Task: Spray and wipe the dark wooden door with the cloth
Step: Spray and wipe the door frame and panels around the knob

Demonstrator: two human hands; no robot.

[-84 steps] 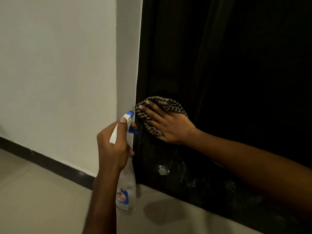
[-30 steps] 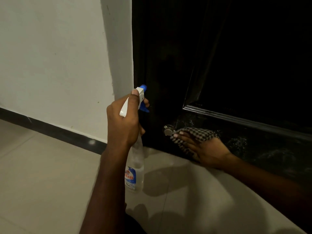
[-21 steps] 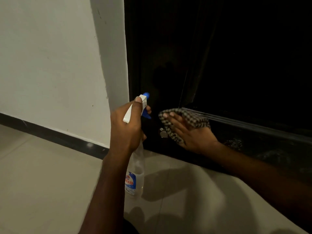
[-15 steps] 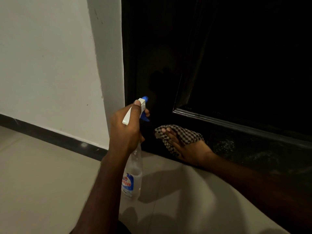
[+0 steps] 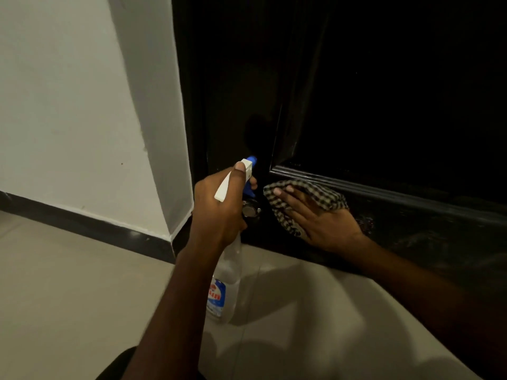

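clear spray bottle [image 5: 229, 266], blue-and-white label [image 5: 216, 296] low on its body, red letters ending "in" legible, rest of the word and small print too blurred to read

Wall [image 5: 68, 105] sits left of the door [image 5: 384, 91], floor [image 5: 68, 297] below both. The left hand [image 5: 216, 212] has the spray bottle [image 5: 223, 283] in front of the door's left edge. Just to its right, the right hand [image 5: 321, 223] presses the cloth [image 5: 310, 193] on the door, with a metal knob [image 5: 250, 209] between them.

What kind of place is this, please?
Probably inside a home, by a doorway: a dark door in a white wall, with dark skirting above a pale tiled floor.
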